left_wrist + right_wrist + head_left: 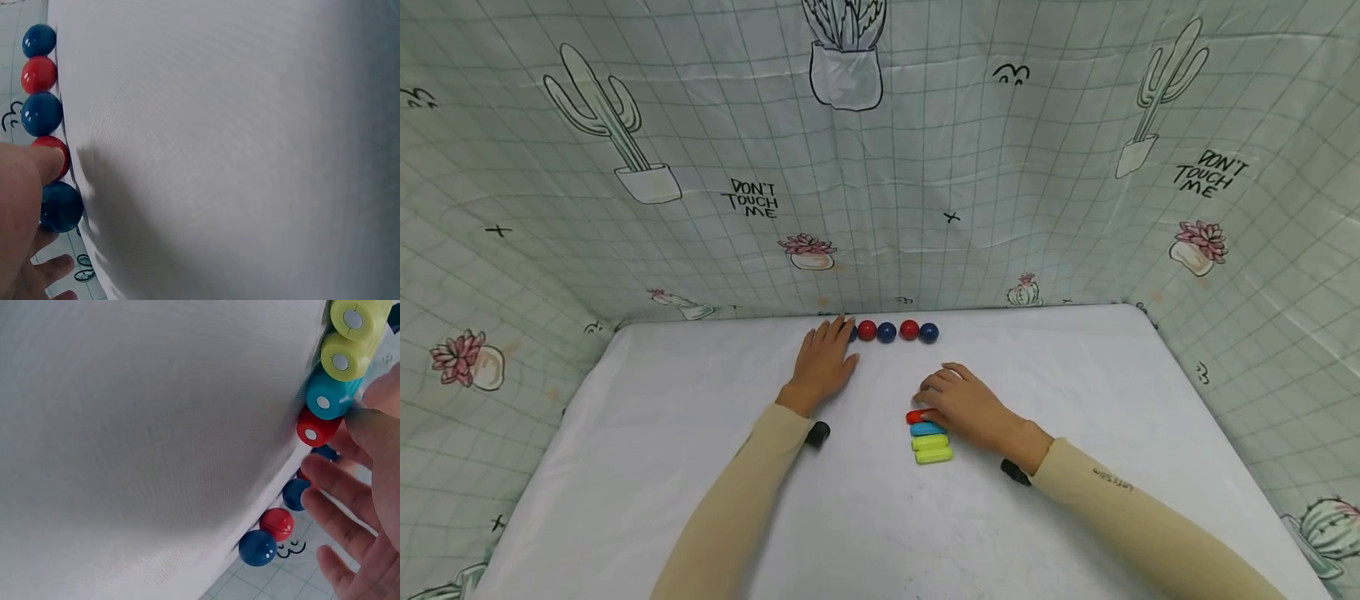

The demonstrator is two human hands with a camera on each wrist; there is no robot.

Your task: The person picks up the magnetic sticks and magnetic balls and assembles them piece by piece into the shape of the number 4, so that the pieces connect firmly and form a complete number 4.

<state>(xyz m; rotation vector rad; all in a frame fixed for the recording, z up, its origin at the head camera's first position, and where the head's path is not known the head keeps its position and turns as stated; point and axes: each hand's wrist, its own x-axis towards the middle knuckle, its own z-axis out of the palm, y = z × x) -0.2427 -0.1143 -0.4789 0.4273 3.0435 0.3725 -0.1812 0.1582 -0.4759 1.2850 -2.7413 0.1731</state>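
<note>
Currently the left hand lies with its fingers extended and slightly spread beside the leftmost blue ball, partly covering it in the head view, and it has hold of nothing that can be seen; the right hand is loosely bent over the red stick, its thumb at that stick's right end – whether it grips the stick I cannot tell. Just nearer the person, side by side with the red one, lie a light-blue stick and two yellow-green sticks. To the right of the leftmost ball the row goes on – red ball, blue, red, blue – along the far edge of the white table. Beige sleeves cover both forearms, the right one bearing lettering, and beyond the table hangs a gridded cloth printed with potted cacti and "DON'T TOUCH ME"
</note>
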